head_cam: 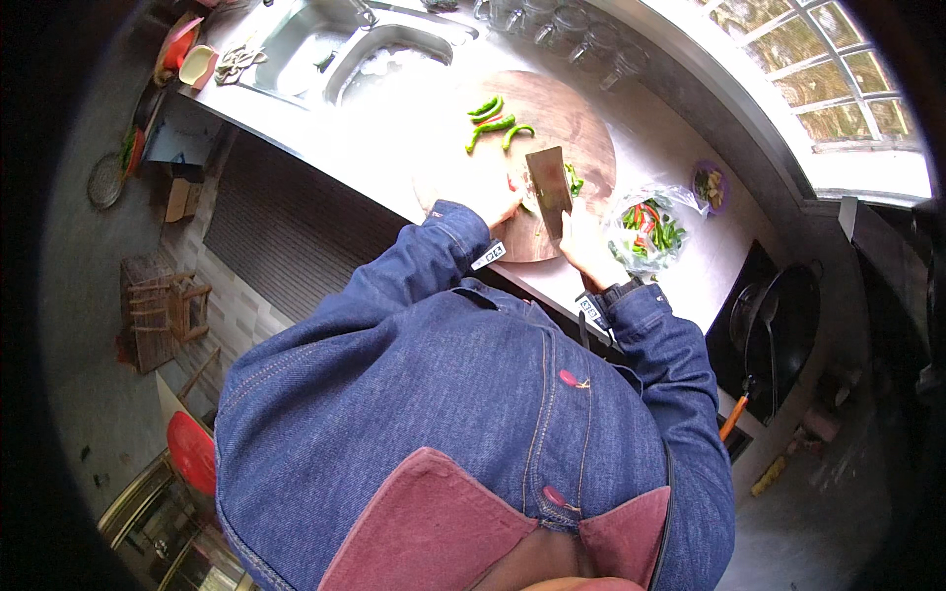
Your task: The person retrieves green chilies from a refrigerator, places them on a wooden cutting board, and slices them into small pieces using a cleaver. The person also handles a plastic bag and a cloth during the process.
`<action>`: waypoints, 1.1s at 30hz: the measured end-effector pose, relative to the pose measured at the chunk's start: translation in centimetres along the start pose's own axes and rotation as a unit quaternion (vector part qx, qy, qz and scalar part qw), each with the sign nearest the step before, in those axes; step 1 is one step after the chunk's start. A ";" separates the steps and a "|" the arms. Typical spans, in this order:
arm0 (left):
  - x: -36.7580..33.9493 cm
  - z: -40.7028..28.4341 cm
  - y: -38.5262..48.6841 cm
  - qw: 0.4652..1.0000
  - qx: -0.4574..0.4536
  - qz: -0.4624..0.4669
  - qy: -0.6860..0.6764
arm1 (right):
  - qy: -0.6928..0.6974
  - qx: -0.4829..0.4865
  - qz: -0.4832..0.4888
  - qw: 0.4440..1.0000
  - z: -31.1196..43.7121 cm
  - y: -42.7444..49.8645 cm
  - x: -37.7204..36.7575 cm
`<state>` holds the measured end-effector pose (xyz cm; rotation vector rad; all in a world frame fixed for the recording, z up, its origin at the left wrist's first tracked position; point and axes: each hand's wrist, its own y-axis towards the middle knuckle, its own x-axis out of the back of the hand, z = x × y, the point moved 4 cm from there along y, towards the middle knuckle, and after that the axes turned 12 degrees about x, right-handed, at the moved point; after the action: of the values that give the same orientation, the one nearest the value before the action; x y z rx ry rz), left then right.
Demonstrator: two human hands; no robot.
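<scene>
A round wooden cutting board [591, 140] lies on the counter. My right hand [587, 240] grips a cleaver [549, 181], whose broad blade is over the board. Left of the blade, my left hand [502, 207] rests at the board with its fingers on a pepper, partly hidden and washed out by glare. Several whole green peppers [491, 133] and a bit of red lie on the far left part of the board. Cut green pieces [573, 180] show just right of the blade. A clear plastic bag [650, 229] holding cut red and green peppers sits right of the board.
Glass mugs [565, 26] line the back of the counter by the window. A double sink [392, 55] is at the far left. A small purple bowl [711, 186] stands beyond the bag. To the right, a wok [791, 325] with a ladle sits on the stove.
</scene>
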<state>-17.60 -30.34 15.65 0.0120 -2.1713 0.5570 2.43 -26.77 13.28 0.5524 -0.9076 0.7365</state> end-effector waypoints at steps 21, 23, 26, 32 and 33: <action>-2.5 1.5 2.0 0.954 0.105 0.155 -0.232 | 0.011 -0.023 0.016 1.000 2.4 -1.2 0.0; -2.6 1.5 2.2 0.951 0.110 0.164 -0.239 | 0.020 -0.005 -0.005 1.000 1.9 -1.1 -0.6; -2.4 1.1 2.2 0.948 0.115 0.169 -0.244 | 0.071 -0.025 -0.004 0.997 0.9 -0.5 -1.8; -1.1 0.3 1.1 0.954 0.129 0.152 -0.225 | 0.039 -0.100 0.010 0.994 1.0 -0.1 -1.2; -1.0 0.3 0.9 0.953 0.129 0.153 -0.226 | 0.031 -0.077 0.021 0.996 1.3 -0.1 -0.8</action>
<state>-17.43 -29.80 14.38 -0.0616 -2.5445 1.1032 1.51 -28.03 13.28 0.3732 -0.9123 0.7111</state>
